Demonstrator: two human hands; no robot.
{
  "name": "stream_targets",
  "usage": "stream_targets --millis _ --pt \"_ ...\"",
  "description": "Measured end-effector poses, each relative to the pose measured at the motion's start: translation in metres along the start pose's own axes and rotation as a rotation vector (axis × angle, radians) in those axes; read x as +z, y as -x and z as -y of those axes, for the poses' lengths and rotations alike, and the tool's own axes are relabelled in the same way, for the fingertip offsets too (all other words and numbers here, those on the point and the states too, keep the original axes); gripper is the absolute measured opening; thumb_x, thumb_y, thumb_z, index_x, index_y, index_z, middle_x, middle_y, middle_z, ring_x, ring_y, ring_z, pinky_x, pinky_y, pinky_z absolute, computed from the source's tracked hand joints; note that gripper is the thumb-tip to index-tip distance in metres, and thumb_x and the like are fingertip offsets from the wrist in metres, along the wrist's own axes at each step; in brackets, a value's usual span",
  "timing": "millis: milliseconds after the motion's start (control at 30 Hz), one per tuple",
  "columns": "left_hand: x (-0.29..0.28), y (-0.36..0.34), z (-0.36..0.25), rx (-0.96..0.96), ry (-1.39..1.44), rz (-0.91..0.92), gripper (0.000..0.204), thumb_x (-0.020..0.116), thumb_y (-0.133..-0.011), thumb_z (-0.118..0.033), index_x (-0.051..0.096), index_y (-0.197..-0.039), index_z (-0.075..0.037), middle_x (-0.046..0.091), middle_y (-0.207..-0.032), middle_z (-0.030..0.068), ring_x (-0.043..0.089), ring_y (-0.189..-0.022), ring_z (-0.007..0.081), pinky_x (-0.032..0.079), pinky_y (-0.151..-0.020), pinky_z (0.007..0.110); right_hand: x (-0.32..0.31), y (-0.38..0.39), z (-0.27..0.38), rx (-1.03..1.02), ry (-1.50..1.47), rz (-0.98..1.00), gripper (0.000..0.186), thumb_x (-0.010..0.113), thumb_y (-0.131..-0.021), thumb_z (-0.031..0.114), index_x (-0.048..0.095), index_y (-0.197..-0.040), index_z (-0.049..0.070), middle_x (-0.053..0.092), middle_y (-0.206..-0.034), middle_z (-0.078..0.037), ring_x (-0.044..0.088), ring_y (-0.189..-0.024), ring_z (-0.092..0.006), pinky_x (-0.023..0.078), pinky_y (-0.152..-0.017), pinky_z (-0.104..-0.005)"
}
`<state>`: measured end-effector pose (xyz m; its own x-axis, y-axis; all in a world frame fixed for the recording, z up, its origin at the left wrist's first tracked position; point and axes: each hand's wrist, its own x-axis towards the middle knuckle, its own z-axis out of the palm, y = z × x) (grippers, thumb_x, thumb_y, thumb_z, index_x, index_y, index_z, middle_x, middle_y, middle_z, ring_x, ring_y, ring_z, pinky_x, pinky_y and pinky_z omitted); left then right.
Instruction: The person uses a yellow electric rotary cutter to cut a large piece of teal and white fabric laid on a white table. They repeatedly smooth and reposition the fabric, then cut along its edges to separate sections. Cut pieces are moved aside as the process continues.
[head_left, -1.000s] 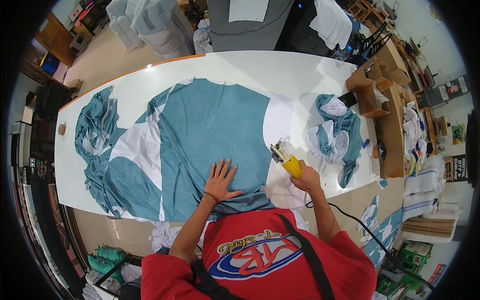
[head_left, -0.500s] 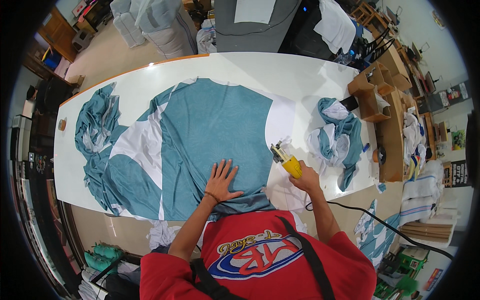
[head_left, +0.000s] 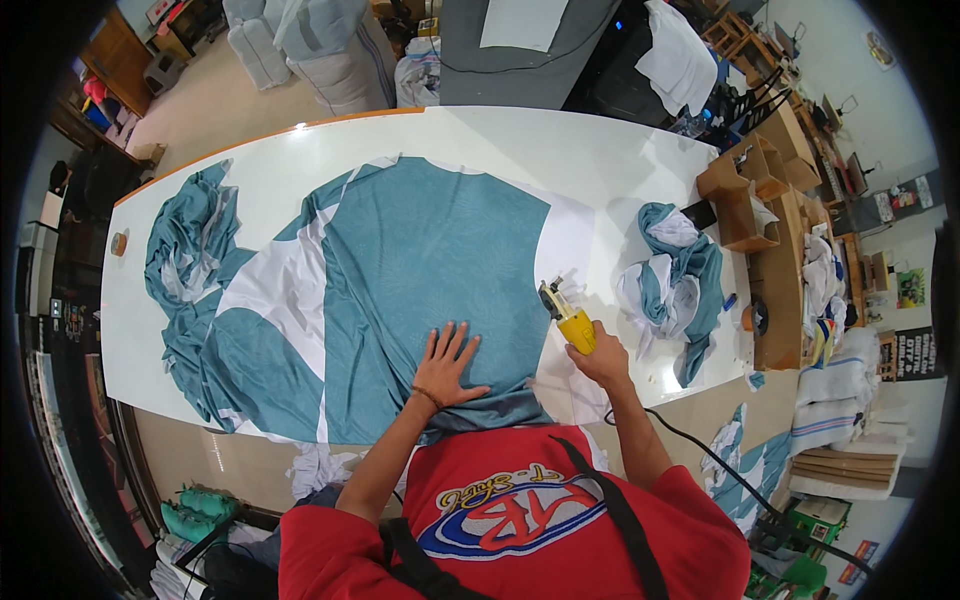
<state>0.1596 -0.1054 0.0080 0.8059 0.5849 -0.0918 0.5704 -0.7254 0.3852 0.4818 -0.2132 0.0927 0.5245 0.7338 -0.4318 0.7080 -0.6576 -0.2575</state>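
A large teal fabric piece (head_left: 440, 250) with white panels (head_left: 265, 285) lies spread on the white table (head_left: 500, 135). My left hand (head_left: 445, 370) rests flat on the teal cloth, fingers spread. My right hand (head_left: 600, 355) grips a yellow electric cloth cutter (head_left: 572, 318); its metal head sits along the curved border where teal meets the white margin (head_left: 565, 230) on the right side of the piece. A black cord (head_left: 690, 430) runs from near the cutter toward the lower right.
Crumpled teal-and-white cloth lies at the left (head_left: 190, 245) and right (head_left: 670, 270) of the table. Cardboard boxes (head_left: 750, 210), a tape roll (head_left: 118, 245) and a dark phone-like object (head_left: 698, 215) sit near its edges. Wrapped bales (head_left: 330, 60) and a grey cabinet (head_left: 500, 75) stand beyond.
The cutter in my right hand has edged slightly farther along the curved border, away from me. My left hand stays on the cloth. The view has shifted slightly.
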Motion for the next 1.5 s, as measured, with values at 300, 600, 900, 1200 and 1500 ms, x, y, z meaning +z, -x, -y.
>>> stream_targets --millis 300,600,900,1200,1500 --pt "0.003 0.001 0.004 0.021 0.060 -0.048 0.101 0.067 -0.080 -0.075 0.043 -0.158 -0.014 0.025 -0.169 0.0180 0.018 -0.157 0.0390 0.013 -0.127 0.058 0.011 -0.003 0.031 0.110 -0.074 -0.052 0.063 0.075 -0.081 0.051 0.055 -0.118 0.004 0.073 -0.096 -0.028 0.072 -0.091 -0.0475 0.057 -0.079 -0.0540" --pt "0.002 0.001 0.007 0.032 0.093 -0.050 0.101 0.065 -0.081 -0.076 0.043 -0.157 -0.013 0.026 -0.169 0.0183 0.018 -0.157 0.0391 0.014 -0.126 0.059 0.019 -0.011 0.070 0.236 -0.144 -0.100 0.063 0.072 -0.081 0.048 0.053 -0.121 0.003 0.072 -0.102 -0.027 0.071 -0.098 -0.0470 0.056 -0.085 -0.0548" --pt "0.000 0.001 0.008 0.047 0.103 -0.041 0.099 0.066 -0.083 -0.074 0.043 -0.157 -0.012 0.028 -0.167 0.0200 0.021 -0.156 0.0409 0.016 -0.125 0.060 0.026 -0.029 0.091 0.281 -0.178 -0.156 0.065 0.071 -0.083 0.049 0.052 -0.122 0.001 0.070 -0.109 -0.029 0.070 -0.102 -0.0469 0.055 -0.088 -0.0554" --pt "-0.001 0.002 0.009 0.068 0.137 -0.111 0.098 0.066 -0.083 -0.072 0.046 -0.155 -0.010 0.030 -0.166 0.0206 0.024 -0.154 0.0418 0.020 -0.124 0.061 0.017 -0.063 0.113 0.371 -0.185 -0.170 0.067 0.072 -0.083 0.048 0.052 -0.124 -0.002 0.069 -0.113 -0.029 0.069 -0.106 -0.0462 0.056 -0.092 -0.0534" --pt "0.001 0.002 0.012 0.070 0.169 -0.121 0.096 0.067 -0.082 -0.071 0.047 -0.153 -0.010 0.033 -0.165 0.0208 0.027 -0.153 0.0422 0.022 -0.123 0.061 0.009 -0.097 0.127 0.393 -0.195 -0.239 0.068 0.073 -0.082 0.049 0.054 -0.122 -0.003 0.070 -0.115 -0.029 0.070 -0.106 -0.0454 0.057 -0.091 -0.0522"
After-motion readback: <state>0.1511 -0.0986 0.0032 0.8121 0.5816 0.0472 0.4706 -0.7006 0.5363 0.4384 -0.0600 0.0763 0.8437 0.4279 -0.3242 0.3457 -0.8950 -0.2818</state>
